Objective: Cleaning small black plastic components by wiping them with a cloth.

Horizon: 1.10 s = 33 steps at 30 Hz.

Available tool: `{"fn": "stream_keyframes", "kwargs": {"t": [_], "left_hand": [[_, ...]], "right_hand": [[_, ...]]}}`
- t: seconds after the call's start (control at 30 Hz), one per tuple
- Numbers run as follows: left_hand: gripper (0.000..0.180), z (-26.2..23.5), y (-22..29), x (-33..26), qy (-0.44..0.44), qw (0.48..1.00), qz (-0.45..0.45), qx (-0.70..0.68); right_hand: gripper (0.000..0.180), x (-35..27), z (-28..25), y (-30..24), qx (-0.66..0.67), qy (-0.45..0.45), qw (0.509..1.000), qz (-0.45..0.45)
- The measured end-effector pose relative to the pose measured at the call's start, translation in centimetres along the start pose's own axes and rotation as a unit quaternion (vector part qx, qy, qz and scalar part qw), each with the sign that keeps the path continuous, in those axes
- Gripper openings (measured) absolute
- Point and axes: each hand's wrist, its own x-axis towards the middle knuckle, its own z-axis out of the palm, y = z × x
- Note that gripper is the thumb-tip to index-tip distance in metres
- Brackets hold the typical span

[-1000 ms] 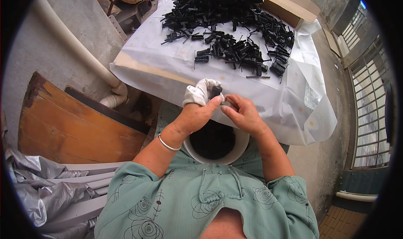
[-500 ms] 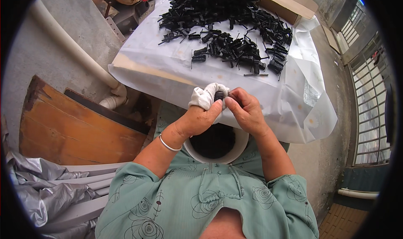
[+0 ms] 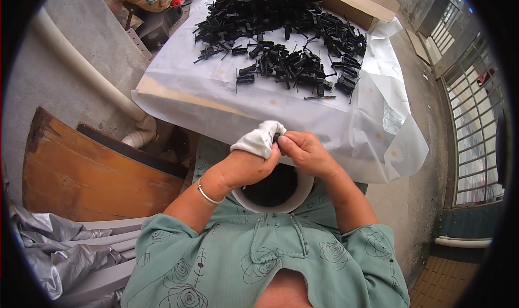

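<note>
Over the near edge of the table, my left hand [image 3: 246, 166] is closed around a white cloth [image 3: 256, 139] and a small black plastic part [image 3: 277, 138]. The cloth wraps over the fingers and partly covers the part. My right hand [image 3: 307, 151] meets it from the right, thumb and fingertips pinching the part's exposed end. Most of the part is hidden by the fingers. Just below both hands, a white bucket [image 3: 308, 192] stands between my knees with dark contents [image 3: 270, 186] that I cannot make out singly.
Many similar black parts with thin pins [image 3: 292, 65] are heaped on the table, which has a whitish plastic sheet [image 3: 205, 94]. A cardboard box [image 3: 351, 2] lies at the back. To the left are a curved wooden board [image 3: 92, 173], a pipe [image 3: 81, 65] and silver sheeting [image 3: 43, 248].
Both hands have come slightly lower and to the left in view. The cloth now covers more of the left fingers, and the right fingers have closed onto the black part.
</note>
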Motion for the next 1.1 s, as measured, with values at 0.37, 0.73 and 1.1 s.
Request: {"fn": "stream_keyframes", "kwargs": {"t": [0.37,0.73,1.1], "left_hand": [[0.022,-0.1,-3.9,1.3,0.097,0.991,0.056,0.07],[0.021,0.7,-4.9,3.7,0.072,0.866,-0.142,-0.473],[0.021,0.6,-3.4,4.1,0.078,0.824,-0.05,-0.558]], "right_hand": [[0.017,4.1,-8.0,3.6,-0.507,0.122,0.853,0.02],[0.01,2.1,-3.6,2.5,-0.24,0.14,0.937,-0.211],[0.014,1.4,-2.5,-0.9,-0.235,0.062,0.949,-0.201]]}}
